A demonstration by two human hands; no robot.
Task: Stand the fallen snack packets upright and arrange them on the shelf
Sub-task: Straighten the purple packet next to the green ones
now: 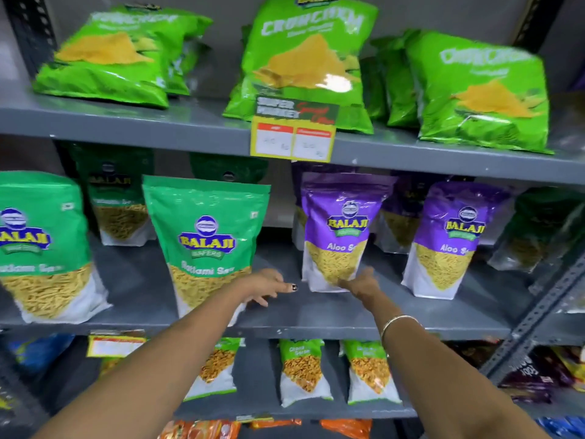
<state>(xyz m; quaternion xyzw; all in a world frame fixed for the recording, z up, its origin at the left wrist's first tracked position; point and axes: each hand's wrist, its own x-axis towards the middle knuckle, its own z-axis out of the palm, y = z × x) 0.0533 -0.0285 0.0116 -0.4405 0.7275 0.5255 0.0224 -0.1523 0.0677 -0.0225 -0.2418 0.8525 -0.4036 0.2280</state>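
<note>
Hands reach onto the middle shelf [316, 315]. The person's right hand [361, 285] touches the bottom of a purple Aloo Sev packet [340, 232], fingers spread against it, not closed around it. The left hand [269, 288] is open and holds nothing, just beside a green Ratlami Sev packet [205, 245]. Both packets stand upright near the shelf's front. I think the purple packet may tip backward if the push at its base is too strong, because its top is heavy and unsupported.
</note>
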